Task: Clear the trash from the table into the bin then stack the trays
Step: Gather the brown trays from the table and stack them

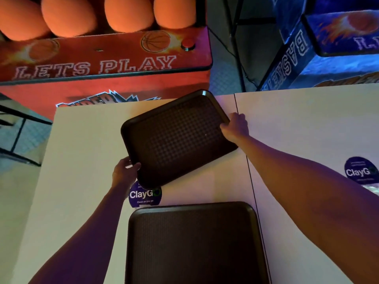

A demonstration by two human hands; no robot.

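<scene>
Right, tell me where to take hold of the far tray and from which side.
Take the far tray by its raised rim at the two short ends, one hand coming in from each side, fingers under the lip and thumb on top. It is wide, shallow and flat, so the middle offers nothing to pinch. The left hand and right hand grip those ends now.

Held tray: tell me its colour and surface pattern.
The held tray is dark brown with a fine grid texture; head view.
</scene>
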